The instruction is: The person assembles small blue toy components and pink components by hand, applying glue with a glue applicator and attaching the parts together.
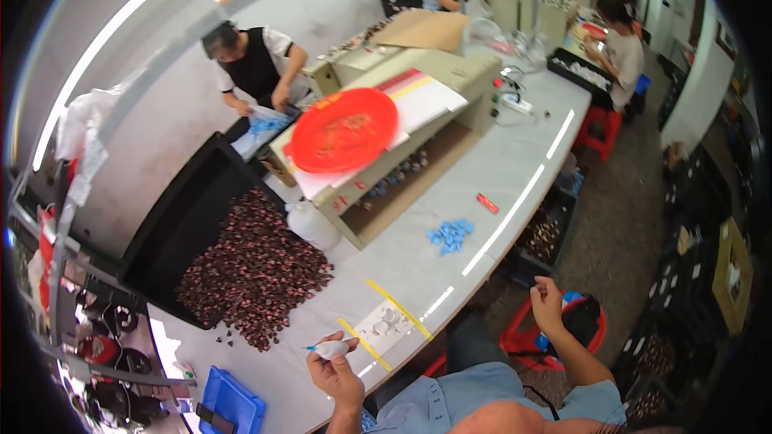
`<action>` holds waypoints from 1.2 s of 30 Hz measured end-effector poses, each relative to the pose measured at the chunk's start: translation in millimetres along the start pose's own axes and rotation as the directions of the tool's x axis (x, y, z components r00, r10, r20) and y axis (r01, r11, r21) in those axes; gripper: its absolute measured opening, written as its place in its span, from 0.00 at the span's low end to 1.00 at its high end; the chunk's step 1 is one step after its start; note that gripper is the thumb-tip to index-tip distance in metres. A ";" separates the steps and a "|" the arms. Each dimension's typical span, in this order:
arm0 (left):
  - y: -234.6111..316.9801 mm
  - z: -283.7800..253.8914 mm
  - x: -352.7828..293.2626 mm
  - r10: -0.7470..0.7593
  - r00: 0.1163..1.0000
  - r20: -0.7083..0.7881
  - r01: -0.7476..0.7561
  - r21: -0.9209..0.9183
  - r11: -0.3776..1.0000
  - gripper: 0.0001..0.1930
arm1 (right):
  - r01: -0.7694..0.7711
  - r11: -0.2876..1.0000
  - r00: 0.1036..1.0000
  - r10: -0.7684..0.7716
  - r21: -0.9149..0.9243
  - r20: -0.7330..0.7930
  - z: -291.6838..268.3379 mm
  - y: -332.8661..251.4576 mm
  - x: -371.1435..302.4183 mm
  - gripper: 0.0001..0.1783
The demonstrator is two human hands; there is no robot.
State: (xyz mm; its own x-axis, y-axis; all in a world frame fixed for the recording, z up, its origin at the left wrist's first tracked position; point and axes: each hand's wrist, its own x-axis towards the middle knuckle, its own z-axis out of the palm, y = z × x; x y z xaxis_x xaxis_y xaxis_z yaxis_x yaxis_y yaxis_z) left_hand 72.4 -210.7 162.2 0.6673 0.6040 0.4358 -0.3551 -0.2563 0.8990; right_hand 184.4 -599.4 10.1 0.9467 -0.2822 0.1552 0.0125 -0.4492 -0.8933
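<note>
My left hand point(342, 382) is raised over the table's near edge and closed around a small white squeeze bottle point(331, 349). The bottle's thin blue tip points left. Beside it lies a white sheet point(396, 347) with small pale pieces on it, between two yellow tape strips point(400, 309). My right hand point(547, 303) is off the table's edge, above a red stool point(515, 339). Its fingers are curled, and whatever may be in them is hidden.
Dark reddish pieces point(257, 273) spill from a tilted black bin point(173, 217). Blue pieces point(450, 235) and a red object point(487, 202) lie to the right. A red plate point(344, 130) tops the beige machine point(354, 229). A blue tray point(233, 398) stands nearby; several people work beyond.
</note>
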 end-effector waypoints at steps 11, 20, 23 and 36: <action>109.6 51.7 28.2 -0.286 0.940 0.185 0.316 -0.162 0.935 0.14 | 0.498 0.795 0.729 -0.600 0.347 0.328 18.7 -298.3 129.6 0.11; 143.2 54.4 75.1 -0.149 0.965 0.218 0.183 -0.142 0.973 0.15 | 0.885 0.282 0.045 -0.843 0.370 0.536 21.0 -452.7 154.0 0.12; 138.2 32.1 58.0 -0.177 0.962 0.206 0.218 -0.199 0.955 0.15 | 0.930 0.124 -0.071 -0.862 0.345 0.502 42.3 -523.5 170.9 0.12; 85.5 -25.5 -0.1 -0.558 0.826 -0.081 0.508 -0.322 0.799 0.21 | 0.941 0.081 -0.068 -0.905 0.328 0.420 235.3 -729.5 179.9 0.14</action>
State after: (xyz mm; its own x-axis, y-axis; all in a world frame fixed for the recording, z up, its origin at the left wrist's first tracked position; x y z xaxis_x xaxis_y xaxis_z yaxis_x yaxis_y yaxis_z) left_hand 25.2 -213.4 237.8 0.6965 0.7028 -0.1447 -0.1558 0.3450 0.9256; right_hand 421.3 -122.9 590.5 0.0592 0.7819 0.6206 0.9976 -0.0241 -0.0648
